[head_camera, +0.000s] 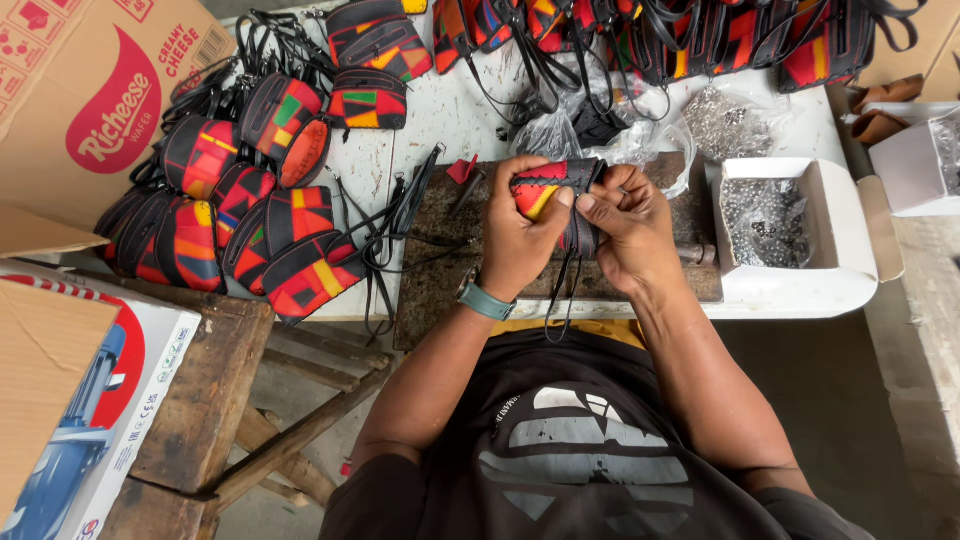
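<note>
From the left, I see a heap of finished pouches (250, 215) on the white table (450, 120). My left hand (520, 235) and right hand (630, 230) both clench one red-and-black pouch (548, 190) over the dark work slab (440, 275); a box of rivets (765, 215) sits right.

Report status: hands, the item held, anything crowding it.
Left hand, right hand: both grip one small patchwork pouch. Black strap dangles below. Finished pouches piled left; rivet box right.
</note>
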